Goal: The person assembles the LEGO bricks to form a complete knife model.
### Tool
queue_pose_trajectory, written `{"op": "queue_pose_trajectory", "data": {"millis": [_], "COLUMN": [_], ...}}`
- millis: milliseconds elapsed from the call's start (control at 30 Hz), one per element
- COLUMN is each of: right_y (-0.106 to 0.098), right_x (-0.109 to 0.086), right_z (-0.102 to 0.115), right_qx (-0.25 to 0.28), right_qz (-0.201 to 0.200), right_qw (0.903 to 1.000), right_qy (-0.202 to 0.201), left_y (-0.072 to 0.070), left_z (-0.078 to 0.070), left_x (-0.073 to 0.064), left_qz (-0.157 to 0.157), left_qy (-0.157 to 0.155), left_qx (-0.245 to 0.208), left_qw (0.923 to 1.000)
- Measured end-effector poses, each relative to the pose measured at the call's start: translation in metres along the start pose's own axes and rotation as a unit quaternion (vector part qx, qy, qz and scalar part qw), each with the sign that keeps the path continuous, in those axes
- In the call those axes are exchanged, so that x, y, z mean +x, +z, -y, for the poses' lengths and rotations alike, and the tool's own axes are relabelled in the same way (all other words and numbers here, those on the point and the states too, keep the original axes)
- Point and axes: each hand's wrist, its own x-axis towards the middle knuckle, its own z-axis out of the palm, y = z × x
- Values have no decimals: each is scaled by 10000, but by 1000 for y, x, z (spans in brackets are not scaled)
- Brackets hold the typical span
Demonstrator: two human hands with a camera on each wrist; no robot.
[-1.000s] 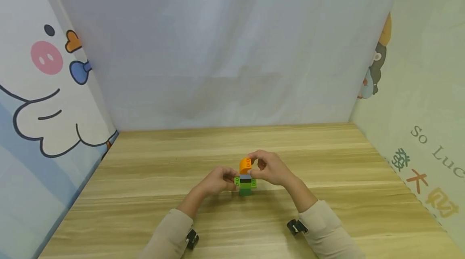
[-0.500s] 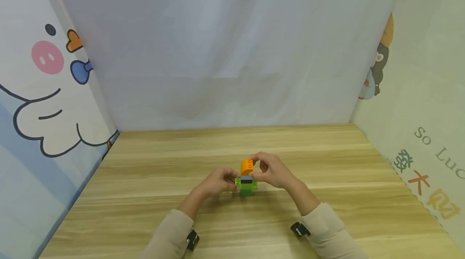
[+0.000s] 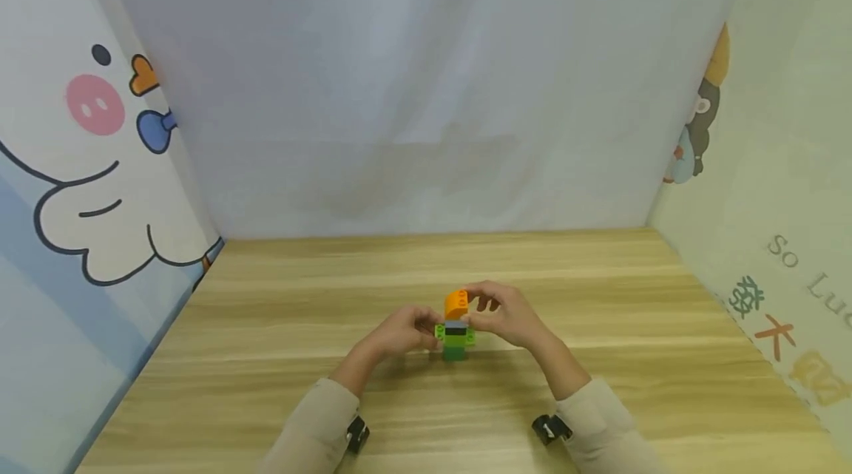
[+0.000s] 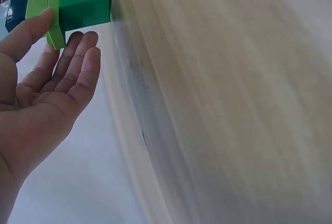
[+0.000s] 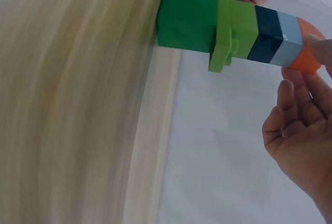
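Note:
A stack of toy building bricks stands upright on the table. Its base is a dark green brick (image 3: 455,353), and above that a lime green plate (image 5: 223,32) juts out on both sides. Higher up come a lime brick (image 5: 244,29), a blackish brick (image 5: 267,35), a grey-blue brick (image 5: 288,38) and, on top, an orange brick with a curved side (image 3: 456,304). My left hand (image 3: 403,330) pinches the plate's left end between thumb and forefinger, other fingers loosely bent. With thumb and fingers my right hand (image 3: 509,315) pinches the orange brick from the right.
The wood-grain table (image 3: 319,274) extends on every side of the stack. A pale cloth (image 3: 426,89) hangs behind its far edge, and printed panels flank it, a cartoon panel (image 3: 53,134) on the left and a lettered panel (image 3: 785,163) on the right.
The stack and both hands sit slightly further right in the head view, as does the background. Both hands keep their holds, and the orange brick stays on top.

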Motion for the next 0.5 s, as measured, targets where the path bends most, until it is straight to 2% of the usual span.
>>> {"op": "queue_pose_trajectory", "data": {"millis": [100, 167, 333, 500], "right_y": [1, 3, 6, 6], "right_x": [-1, -1, 1, 4], "right_z": [-4, -5, -5, -9], "right_qx": [64, 163, 312, 127], "right_qz": [-236, -333, -417, -612], "right_qw": [9997, 9993, 9986, 9976], "right_qy": [70, 74, 130, -292], "left_y": [0, 0, 0, -2], "left_z": [-2, 7, 10, 9], "left_x": [3, 8, 6, 7], "left_qz": [51, 20, -38, -128], "left_qy": [22, 23, 26, 35], "left_qx": [105, 130, 166, 266], "left_qw": [9999, 9999, 9999, 9996]}}
